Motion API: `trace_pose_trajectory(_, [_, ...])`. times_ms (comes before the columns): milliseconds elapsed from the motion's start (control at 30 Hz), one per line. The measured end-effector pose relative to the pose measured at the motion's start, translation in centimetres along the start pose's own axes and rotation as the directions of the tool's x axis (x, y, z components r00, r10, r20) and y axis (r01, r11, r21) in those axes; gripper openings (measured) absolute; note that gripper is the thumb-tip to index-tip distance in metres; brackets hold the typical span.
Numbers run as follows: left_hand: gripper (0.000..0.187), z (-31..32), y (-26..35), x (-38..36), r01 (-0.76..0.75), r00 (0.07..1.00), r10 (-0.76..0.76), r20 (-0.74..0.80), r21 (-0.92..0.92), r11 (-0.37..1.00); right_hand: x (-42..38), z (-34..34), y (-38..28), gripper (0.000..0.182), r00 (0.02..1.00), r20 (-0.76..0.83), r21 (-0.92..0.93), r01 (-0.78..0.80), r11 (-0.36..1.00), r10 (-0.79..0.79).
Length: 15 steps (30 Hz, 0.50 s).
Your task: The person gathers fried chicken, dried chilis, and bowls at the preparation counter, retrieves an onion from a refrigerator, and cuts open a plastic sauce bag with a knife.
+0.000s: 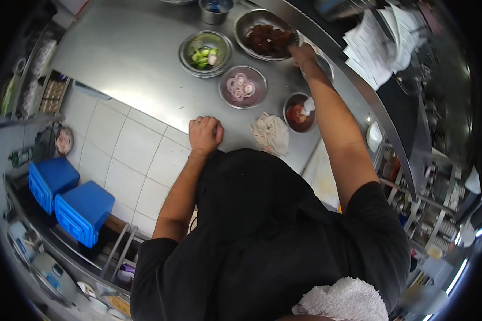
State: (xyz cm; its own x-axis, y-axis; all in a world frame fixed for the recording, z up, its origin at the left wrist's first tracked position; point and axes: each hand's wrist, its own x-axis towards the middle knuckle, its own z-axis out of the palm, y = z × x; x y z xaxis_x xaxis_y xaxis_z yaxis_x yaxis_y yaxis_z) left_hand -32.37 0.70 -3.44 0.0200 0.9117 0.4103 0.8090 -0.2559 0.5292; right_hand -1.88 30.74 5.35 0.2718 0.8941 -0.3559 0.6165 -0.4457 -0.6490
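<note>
My right hand (303, 55) is stretched out to the right rim of a large metal bowl (241, 44) and appears closed on that rim; the fingertips are partly hidden. Dark brown, wet-looking chunks (269, 39) lie inside it. My left hand (204, 135) rests on the near edge of the steel table, fingers curled in with nothing visible in them. Closest to it are a bowl (223, 98) of sliced onion rings (240, 87) and a crumpled cloth (270, 134). Green vegetable pieces (202, 56) sit in another metal bowl (183, 60).
Right of the cloth stands a bowl (290, 126) with red sauce and a white utensil (308, 105). Another bowl (325, 67) is partly behind my right forearm. A steel shelf edge (353, 69) with papers (377, 45) overhangs the right. Blue bins (84, 206) stand lower left.
</note>
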Motion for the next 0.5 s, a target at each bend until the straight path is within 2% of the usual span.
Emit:
trace_pose_trajectory(67, [0.013,0.1,0.0,0.0,-0.016,1.0,0.016,-0.01,0.01,1.0,-2.4,-1.2,-1.0,0.038,0.998,0.049,0.034,-0.036,0.999,0.034])
trace_pose_trajectory(167, [0.012,0.2,0.0,0.0,-0.017,1.0,0.017,-0.008,0.019,1.0,-0.6,-2.3,0.2,0.033,0.981,0.191,0.293,-0.073,0.953,0.016])
trace_pose_trajectory(200, [0.012,0.2,0.0,0.0,-0.016,1.0,0.016,-0.003,0.019,1.0,-0.8,-3.0,0.3,0.028,0.975,0.221,0.306,-0.043,0.951,-0.027])
trace_pose_trajectory(300, [0.012,0.3,-0.1,-0.1,-0.018,1.0,0.018,-0.008,0.02,1.0,-2.7,-4.4,0.3,0.029,0.974,0.201,0.321,0.037,0.946,-0.107])
trace_pose_trajectory(367, [0.012,0.4,-0.2,-0.1,-0.021,0.999,0.022,-0.027,0.02,1.0,-2.0,-6.3,2.9,0.031,0.966,0.196,0.497,0.049,0.866,-0.167])
trace_pose_trajectory(433, [0.012,0.5,-0.1,0.0,-0.014,1.0,0.015,-0.027,0.029,0.999,0.4,-8.5,7.6,0.033,0.961,0.128,0.689,0.092,0.719,-0.246])
trace_pose_trajectory(500, [0.012,0.6,0.0,-0.1,-0.01,1.0,0.011,-0.023,0.038,0.999,-2.0,-11.4,8.5,0.035,0.972,0.001,0.663,0.174,0.728,-0.234])
